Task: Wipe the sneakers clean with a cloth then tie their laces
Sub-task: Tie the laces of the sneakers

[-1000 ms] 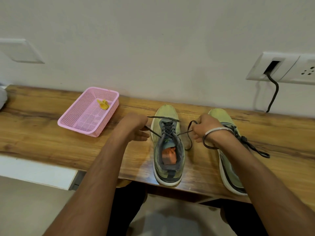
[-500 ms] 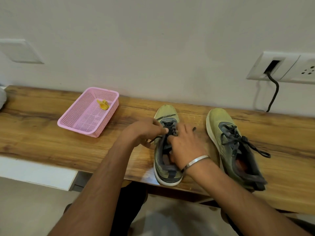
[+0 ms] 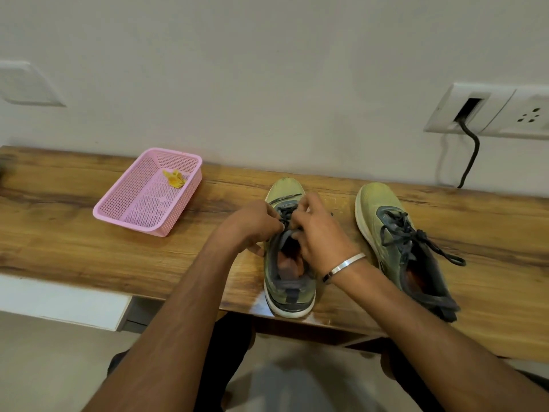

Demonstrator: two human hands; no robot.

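Two olive-green sneakers with dark grey laces stand on the wooden table (image 3: 74, 248), toes toward the wall. Over the left sneaker (image 3: 285, 289), my left hand (image 3: 252, 226) and my right hand (image 3: 319, 236) meet at the laces (image 3: 285, 216), fingers curled and pinching them above the tongue. My hands hide most of the lacing. The right sneaker (image 3: 395, 242) stands apart to the right, its laces tied in a bow with a loop trailing onto the table. A small yellow cloth (image 3: 175, 178) lies inside the pink basket.
A pink plastic mesh basket (image 3: 142, 224) sits on the table to the left of the sneakers. On the wall at the right is a white socket plate (image 3: 505, 114) with a black cable hanging down behind the table. The left sneaker's heel overhangs the table's front edge.
A second ago my hands were pulling the lace ends apart to either side. They have come together over the left sneaker's tongue, and the fingers now work the laces close together.
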